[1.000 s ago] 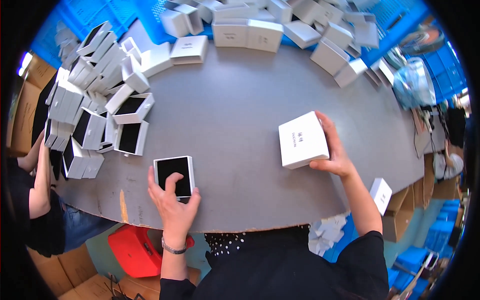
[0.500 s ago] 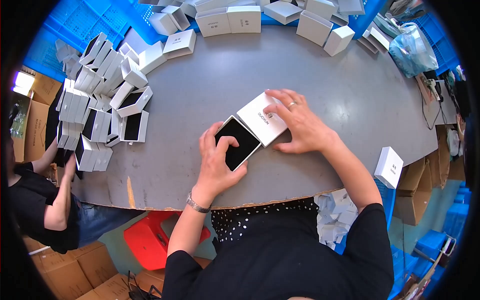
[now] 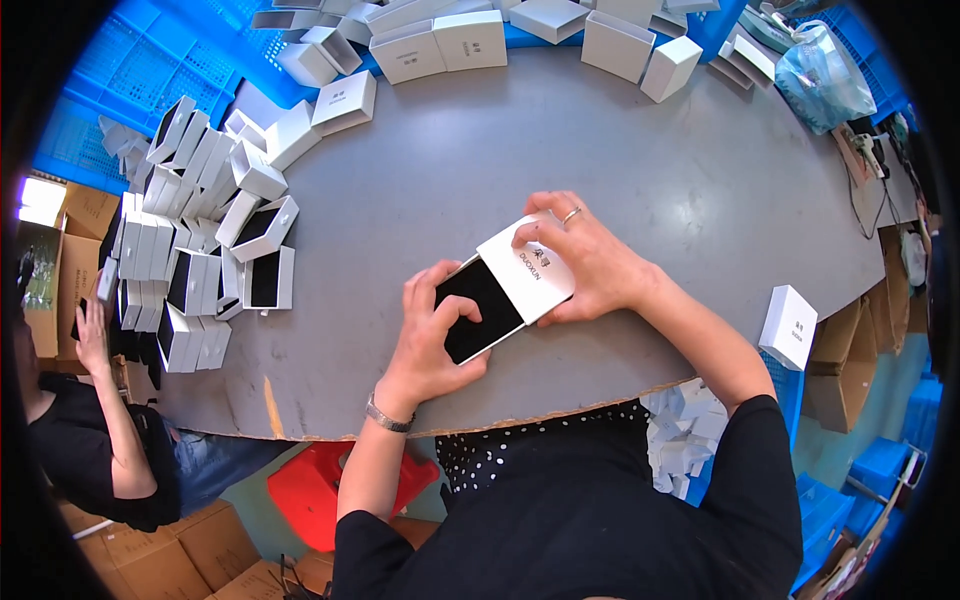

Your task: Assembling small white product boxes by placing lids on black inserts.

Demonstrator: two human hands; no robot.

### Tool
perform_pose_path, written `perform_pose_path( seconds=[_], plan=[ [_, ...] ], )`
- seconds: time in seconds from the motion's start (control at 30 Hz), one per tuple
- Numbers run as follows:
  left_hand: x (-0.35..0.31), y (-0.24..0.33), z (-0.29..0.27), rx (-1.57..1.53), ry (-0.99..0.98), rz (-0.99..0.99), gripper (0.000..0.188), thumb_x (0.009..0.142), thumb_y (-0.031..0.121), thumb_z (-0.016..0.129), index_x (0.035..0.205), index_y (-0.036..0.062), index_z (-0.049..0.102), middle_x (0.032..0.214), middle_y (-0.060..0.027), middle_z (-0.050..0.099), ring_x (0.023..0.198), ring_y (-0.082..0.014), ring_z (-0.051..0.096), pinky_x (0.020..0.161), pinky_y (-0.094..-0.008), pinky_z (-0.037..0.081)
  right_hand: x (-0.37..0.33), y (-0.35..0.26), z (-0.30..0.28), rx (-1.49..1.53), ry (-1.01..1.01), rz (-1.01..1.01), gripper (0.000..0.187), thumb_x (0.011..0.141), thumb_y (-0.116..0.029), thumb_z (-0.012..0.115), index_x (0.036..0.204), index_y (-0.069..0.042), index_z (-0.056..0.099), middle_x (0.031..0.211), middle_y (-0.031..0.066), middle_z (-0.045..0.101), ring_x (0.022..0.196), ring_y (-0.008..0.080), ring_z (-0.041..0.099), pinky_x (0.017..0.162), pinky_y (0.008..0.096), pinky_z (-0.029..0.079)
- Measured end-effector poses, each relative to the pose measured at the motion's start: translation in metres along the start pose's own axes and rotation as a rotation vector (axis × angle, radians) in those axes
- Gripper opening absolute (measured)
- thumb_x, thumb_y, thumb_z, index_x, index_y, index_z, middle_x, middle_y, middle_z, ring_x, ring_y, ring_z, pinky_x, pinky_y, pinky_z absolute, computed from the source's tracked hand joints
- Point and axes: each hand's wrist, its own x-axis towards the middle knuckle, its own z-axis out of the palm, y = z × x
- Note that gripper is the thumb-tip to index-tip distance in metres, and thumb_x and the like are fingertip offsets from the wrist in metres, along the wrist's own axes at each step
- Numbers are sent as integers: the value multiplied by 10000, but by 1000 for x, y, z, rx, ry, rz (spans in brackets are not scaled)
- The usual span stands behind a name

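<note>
Over the grey table, my left hand [image 3: 422, 335] grips a shallow white box tray [image 3: 488, 322] with black lining, fingers and thumb spread across opposite sides and the index finger curled over the lining. My right hand [image 3: 605, 262] holds a white box sleeve [image 3: 518, 268] with dark print on top, its fingers along the far edge and thumb at the near one. The tray's right end meets the sleeve's opening and seems to sit slightly inside it. Both pieces are tilted the same way, close to the tabletop.
White boxes with black linings [image 3: 185, 270] are piled at the left. More white sleeves [image 3: 410, 55] line the far edge beside blue crates [image 3: 150, 50]. One white box [image 3: 790, 328] stands at the right edge. A co-worker's hand [image 3: 93, 335] is at far left; a red stool [image 3: 310, 495] stands below.
The sleeve and tray have come into line, and the sleeve's edge now meets the tray's end squarely. The co-worker's hand has lifted at the left. The whole view has shifted slightly.
</note>
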Motion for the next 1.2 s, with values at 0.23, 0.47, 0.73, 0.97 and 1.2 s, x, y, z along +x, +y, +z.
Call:
perform_pose_path(
  seconds=[0.23, 0.47, 0.73, 0.97, 1.2],
  plan=[
    [6, -3, -3, -79, -121, 112, 477, 578, 92, 822, 996, 120, 593, 1408, -180, 457, 1291, -416, 413, 1093, -512, 380, 3, -2, -4, 25, -23, -22, 800, 499, -288, 929, 1199, -141, 570, 1328, 210, 464, 1241, 454, 442, 1026, 538, 442],
    [6, 8, 12, -147, 22, -8, 723, 612, 152, 880, 1244, 137, 529, 1401, -173, 468, 1291, -403, 413, 1098, -512, 374, -1, -9, -7, 7, -45, -24, 758, 506, -258, 916, 1185, -147, 598, 1294, 184, 476, 1220, 440, 452, 1011, 520, 458],
    [9, 8, 6, -66, -89, 25, 766, 615, 151, 883, 1290, 139, 519, 1400, -149, 491, 1299, -404, 407, 1098, -513, 371, -19, -9, -19, 49, -71, 11, 731, 499, -214, 881, 1176, -168, 610, 1273, 176, 484, 1182, 429, 478, 984, 509, 473],
    [4, 11, 9, -62, -101, -18, 804, 603, 168, 870, 1314, 124, 497, 1421, -157, 486, 1317, -389, 404, 1112, -516, 356, -28, -14, -20, 4, -47, 35, 746, 491, -212, 875, 1187, -174, 611, 1264, 187, 505, 1164, 434, 498, 962, 503, 489],
    [1, 19, 8, -64, -125, -29, 841, 614, 157, 883, 1361, 121, 499, 1438, -142, 470, 1324, -393, 394, 1111, -509, 373, -34, -16, -23, 11, -43, 30, 751, 490, -210, 875, 1194, -179, 619, 1265, 194, 509, 1156, 431, 506, 957, 496, 493]
  ],
)
